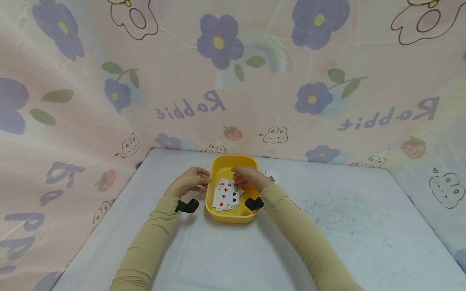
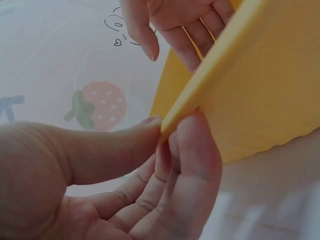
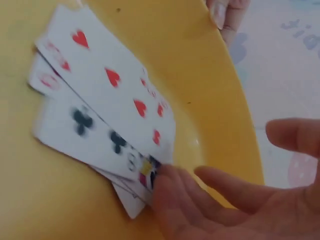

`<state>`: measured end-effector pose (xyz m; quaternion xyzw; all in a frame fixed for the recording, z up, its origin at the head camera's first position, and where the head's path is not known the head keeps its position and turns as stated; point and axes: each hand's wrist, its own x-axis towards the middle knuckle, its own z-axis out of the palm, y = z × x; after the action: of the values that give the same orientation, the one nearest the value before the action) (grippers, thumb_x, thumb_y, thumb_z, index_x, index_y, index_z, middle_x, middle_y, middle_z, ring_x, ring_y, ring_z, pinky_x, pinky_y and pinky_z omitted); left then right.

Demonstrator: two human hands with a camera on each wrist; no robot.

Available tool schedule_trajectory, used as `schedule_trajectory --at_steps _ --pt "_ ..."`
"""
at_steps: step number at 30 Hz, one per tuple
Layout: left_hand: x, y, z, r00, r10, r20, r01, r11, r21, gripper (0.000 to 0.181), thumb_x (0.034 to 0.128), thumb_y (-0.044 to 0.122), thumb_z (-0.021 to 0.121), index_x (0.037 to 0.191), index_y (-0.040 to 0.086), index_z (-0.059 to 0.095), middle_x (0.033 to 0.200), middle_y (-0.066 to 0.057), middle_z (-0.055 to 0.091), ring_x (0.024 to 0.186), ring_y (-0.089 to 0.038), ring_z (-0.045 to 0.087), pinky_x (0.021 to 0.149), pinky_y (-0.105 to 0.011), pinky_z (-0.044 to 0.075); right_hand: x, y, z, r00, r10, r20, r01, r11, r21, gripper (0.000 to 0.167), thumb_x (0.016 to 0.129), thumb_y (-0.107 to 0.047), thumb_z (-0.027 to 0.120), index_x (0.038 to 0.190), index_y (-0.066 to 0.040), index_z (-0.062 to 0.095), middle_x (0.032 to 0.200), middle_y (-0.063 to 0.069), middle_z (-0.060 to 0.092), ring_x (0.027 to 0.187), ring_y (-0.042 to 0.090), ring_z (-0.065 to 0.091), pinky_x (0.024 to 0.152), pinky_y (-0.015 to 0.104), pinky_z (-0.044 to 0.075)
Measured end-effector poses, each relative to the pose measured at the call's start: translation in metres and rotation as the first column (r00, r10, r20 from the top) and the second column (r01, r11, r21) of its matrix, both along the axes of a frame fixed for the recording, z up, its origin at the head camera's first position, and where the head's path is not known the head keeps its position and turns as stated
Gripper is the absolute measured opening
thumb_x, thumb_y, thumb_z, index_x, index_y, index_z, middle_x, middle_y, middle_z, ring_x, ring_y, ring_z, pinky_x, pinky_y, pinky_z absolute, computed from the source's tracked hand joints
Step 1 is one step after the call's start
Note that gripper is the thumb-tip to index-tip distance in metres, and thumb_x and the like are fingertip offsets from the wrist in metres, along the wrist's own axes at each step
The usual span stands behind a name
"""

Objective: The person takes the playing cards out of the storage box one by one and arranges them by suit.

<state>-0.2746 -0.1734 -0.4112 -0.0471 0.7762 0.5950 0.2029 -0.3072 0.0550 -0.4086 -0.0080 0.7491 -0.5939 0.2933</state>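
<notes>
A yellow plastic tray (image 1: 233, 219) with raised walls stands on the table. Its left rim is pinched between thumb and fingers of my left hand (image 1: 191, 180), plain in the left wrist view where the thumb presses the rim (image 2: 200, 75). Several playing cards lie fanned in a loose pile inside. On top is a hearts card (image 3: 95, 60), partly over a clubs card (image 3: 65, 127). Over the tray's right side reaches my right hand (image 1: 251, 178), fingers loosely extended. In the right wrist view its fingertips (image 3: 167, 187) meet the pile's edge, covering part of a picture card.
Another playing card (image 1: 275, 175) lies on the table just right of the tray, partly behind the right wrist. A white cloth (image 1: 349, 226) with dark smudges on its right side covers the table. Printed curtains (image 1: 269, 85) hang behind and at both sides.
</notes>
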Motion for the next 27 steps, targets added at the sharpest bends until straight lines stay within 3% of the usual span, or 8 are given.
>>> schedule_trajectory --at_steps 9,17,27 --pt "-0.0005 0.0008 -0.0007 1.000 -0.001 -0.008 0.001 1.000 -0.010 0.031 0.0948 0.006 0.059 0.123 -0.005 0.051 0.101 -0.016 0.061 0.079 -0.021 0.063 0.070 -0.033 0.056 0.0038 -0.0028 -0.0010 0.990 0.138 -0.018 -0.134 0.980 0.144 0.045 0.096 -0.030 0.054 0.118 0.010 0.057 0.106 0.023 0.064 0.093 0.033 0.062 0.087 0.040 0.051" --pt "0.0001 0.0018 -0.0016 1.000 0.018 -0.002 -0.018 1.000 -0.023 0.031 0.0945 0.008 0.060 0.122 -0.003 0.052 0.102 -0.016 0.061 0.080 -0.021 0.063 0.070 -0.034 0.057 0.0068 -0.0025 -0.0012 0.948 0.315 -0.041 -0.294 0.920 0.257 0.040 0.095 -0.029 0.055 0.103 0.009 0.065 0.094 0.020 0.070 0.084 0.030 0.066 0.080 0.037 0.054" --pt "-0.0001 0.0018 -0.0001 1.000 0.014 0.004 -0.014 0.999 -0.031 0.030 0.0943 0.007 0.060 0.121 -0.003 0.052 0.101 -0.017 0.061 0.079 -0.020 0.063 0.071 -0.035 0.057 0.0085 -0.0021 0.0024 0.917 0.397 -0.030 -0.367 0.872 0.323 0.020 0.092 -0.018 0.064 0.096 -0.001 0.072 0.081 0.009 0.065 0.066 0.019 0.053 0.069 0.030 0.051"
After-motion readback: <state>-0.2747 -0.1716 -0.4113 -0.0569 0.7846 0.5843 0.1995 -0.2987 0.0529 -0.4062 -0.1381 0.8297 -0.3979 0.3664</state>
